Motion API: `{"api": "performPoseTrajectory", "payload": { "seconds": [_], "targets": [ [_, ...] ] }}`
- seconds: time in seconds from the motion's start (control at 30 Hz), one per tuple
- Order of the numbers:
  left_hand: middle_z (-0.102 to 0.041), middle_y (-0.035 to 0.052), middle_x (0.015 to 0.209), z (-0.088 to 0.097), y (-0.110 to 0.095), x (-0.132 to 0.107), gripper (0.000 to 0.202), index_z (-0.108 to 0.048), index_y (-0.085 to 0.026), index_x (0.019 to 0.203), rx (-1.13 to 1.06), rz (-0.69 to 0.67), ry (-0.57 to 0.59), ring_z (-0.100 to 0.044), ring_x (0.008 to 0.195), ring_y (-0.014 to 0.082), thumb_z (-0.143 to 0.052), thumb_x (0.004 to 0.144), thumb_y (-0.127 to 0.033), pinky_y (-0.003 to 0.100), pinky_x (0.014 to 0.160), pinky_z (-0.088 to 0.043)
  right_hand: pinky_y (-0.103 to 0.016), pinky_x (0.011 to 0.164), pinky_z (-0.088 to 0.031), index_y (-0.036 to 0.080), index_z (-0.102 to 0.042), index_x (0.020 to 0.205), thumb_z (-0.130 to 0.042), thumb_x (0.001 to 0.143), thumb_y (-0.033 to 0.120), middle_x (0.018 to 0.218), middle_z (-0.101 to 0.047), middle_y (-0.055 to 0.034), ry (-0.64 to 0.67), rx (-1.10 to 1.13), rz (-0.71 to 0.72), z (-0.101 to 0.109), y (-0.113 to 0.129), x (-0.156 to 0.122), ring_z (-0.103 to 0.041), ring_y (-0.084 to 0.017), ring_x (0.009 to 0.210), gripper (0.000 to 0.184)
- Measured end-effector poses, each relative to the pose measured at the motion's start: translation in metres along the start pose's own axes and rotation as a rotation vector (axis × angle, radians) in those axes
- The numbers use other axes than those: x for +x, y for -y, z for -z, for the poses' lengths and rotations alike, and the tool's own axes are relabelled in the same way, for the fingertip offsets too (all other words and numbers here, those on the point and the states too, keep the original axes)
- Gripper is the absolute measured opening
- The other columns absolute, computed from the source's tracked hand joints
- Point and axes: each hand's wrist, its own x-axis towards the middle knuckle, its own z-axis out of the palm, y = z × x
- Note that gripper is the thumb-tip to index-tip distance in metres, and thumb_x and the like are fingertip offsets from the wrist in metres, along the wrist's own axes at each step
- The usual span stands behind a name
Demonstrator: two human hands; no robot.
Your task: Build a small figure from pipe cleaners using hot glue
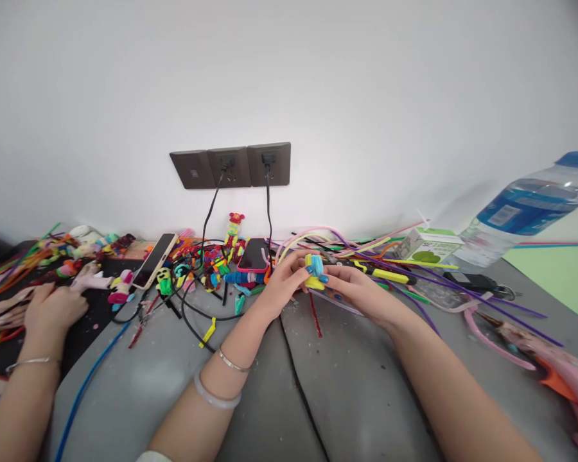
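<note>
Between my two hands, above the grey table, is a small yellow and light-blue pipe-cleaner figure point(314, 269). My left hand point(291, 279) pinches it from the left, thumb at its side. From the right, my right hand point(347, 285) grips it too, a blue-nailed thumb pressed against its edge. Some of the fingers behind the piece are hidden. Just below lies a dark red tinsel stem point(316, 316) on the table. A yellow-handled tool point(390, 276) rests right of my hands among loose pipe cleaners.
Finished pipe-cleaner figures point(212, 266) and two phones point(157, 260) lie to the left, with black cables crossing the table. A co-worker's hands point(52, 308) are at the far left. A drink carton point(431, 247), a tilted water bottle point(530, 208) and a pink glue gun point(549, 366) are right.
</note>
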Motion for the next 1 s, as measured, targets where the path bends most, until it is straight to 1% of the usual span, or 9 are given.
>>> {"api": "performPoseTrajectory", "payload": {
  "seconds": [0.13, 0.2, 0.3, 0.43, 0.6, 0.7, 0.8, 0.87, 1.0],
  "targets": [
    [-0.064, 0.0043, 0.090, 0.000, -0.002, 0.001, 0.044, -0.066, -0.026, 0.117, -0.084, 0.012, -0.016, -0.057, 0.073, 0.0137, -0.073, 0.076, -0.040, 0.021, 0.057, -0.043, -0.033, 0.079, -0.049, 0.017, -0.072, 0.099, -0.071, 0.075, 0.058, 0.091, -0.071, -0.0065, -0.047, 0.050, 0.035, -0.004, 0.002, 0.001, -0.062, -0.020, 0.083, 0.048],
    [-0.067, 0.0055, 0.092, 0.000, -0.002, 0.002, 0.046, -0.067, -0.025, 0.117, -0.136, 0.017, -0.021, -0.061, 0.081, 0.0165, -0.075, 0.075, -0.040, 0.024, 0.065, -0.048, -0.035, 0.083, -0.049, 0.018, -0.072, 0.098, -0.072, 0.073, 0.058, 0.090, -0.072, -0.0063, -0.069, 0.037, 0.046, -0.004, 0.003, 0.001, -0.063, -0.022, 0.086, 0.047],
    [-0.069, 0.0064, 0.097, -0.001, 0.000, 0.002, 0.042, -0.068, -0.023, 0.112, -0.167, 0.026, -0.043, -0.064, 0.088, 0.0181, -0.077, 0.073, -0.038, 0.027, 0.074, -0.050, -0.034, 0.080, -0.050, 0.018, -0.071, 0.090, -0.072, 0.073, 0.059, 0.087, -0.071, -0.0054, -0.112, -0.017, 0.047, -0.003, 0.003, 0.001, -0.063, -0.022, 0.084, 0.044],
    [-0.070, 0.0062, 0.096, -0.002, 0.002, 0.003, 0.038, -0.069, -0.021, 0.106, -0.167, 0.092, -0.081, -0.064, 0.084, 0.0173, -0.077, 0.072, -0.037, 0.027, 0.072, -0.050, -0.030, 0.075, -0.049, 0.018, -0.069, 0.085, -0.070, 0.074, 0.058, 0.085, -0.070, -0.0046, -0.128, -0.038, 0.038, -0.002, 0.000, 0.001, -0.063, -0.020, 0.080, 0.041],
    [-0.069, 0.0080, 0.105, 0.000, 0.002, 0.004, 0.037, -0.067, -0.021, 0.110, -0.189, 0.095, -0.069, -0.065, 0.092, 0.0195, -0.068, 0.080, -0.043, 0.027, 0.075, -0.051, -0.028, 0.068, -0.048, 0.018, -0.069, 0.087, -0.069, 0.076, 0.055, 0.081, -0.067, -0.0029, -0.140, -0.024, 0.034, 0.000, 0.000, 0.001, -0.060, -0.017, 0.073, 0.038],
    [-0.064, 0.0098, 0.120, 0.002, 0.003, 0.004, 0.040, -0.064, -0.022, 0.118, -0.089, 0.032, -0.053, -0.063, 0.104, 0.0218, -0.065, 0.084, -0.043, 0.029, 0.082, -0.051, -0.027, 0.062, -0.045, 0.018, -0.066, 0.082, -0.068, 0.076, 0.056, 0.074, -0.064, -0.0022, -0.177, -0.034, 0.019, 0.000, -0.001, 0.002, -0.054, -0.015, 0.065, 0.039],
    [-0.056, 0.0110, 0.134, 0.000, 0.003, 0.002, 0.052, -0.057, -0.025, 0.128, 0.035, -0.042, -0.012, -0.058, 0.114, 0.0244, -0.072, 0.079, -0.033, 0.030, 0.086, -0.052, -0.029, 0.065, -0.047, 0.018, -0.064, 0.079, -0.070, 0.075, 0.057, 0.075, -0.064, -0.0030, -0.198, 0.021, 0.016, -0.001, -0.004, 0.004, -0.056, -0.016, 0.067, 0.040],
    [-0.052, 0.0118, 0.138, -0.003, 0.003, -0.001, 0.063, -0.051, -0.027, 0.134, 0.116, -0.069, 0.005, -0.057, 0.114, 0.0256, -0.075, 0.076, -0.028, 0.029, 0.080, -0.053, -0.031, 0.071, -0.049, 0.018, -0.064, 0.081, -0.071, 0.073, 0.057, 0.079, -0.066, -0.0044, -0.198, 0.082, 0.014, -0.002, -0.006, 0.006, -0.060, -0.018, 0.073, 0.040],
    [-0.056, 0.0128, 0.130, -0.007, 0.006, -0.006, 0.073, -0.046, -0.027, 0.139, 0.329, -0.087, -0.033, -0.060, 0.102, 0.0250, -0.077, 0.073, -0.026, 0.028, 0.070, -0.052, -0.032, 0.074, -0.052, 0.019, -0.066, 0.082, -0.072, 0.073, 0.058, 0.083, -0.069, -0.0054, -0.196, 0.117, 0.002, -0.001, -0.010, 0.007, -0.063, -0.021, 0.079, 0.041]
  ]
}}
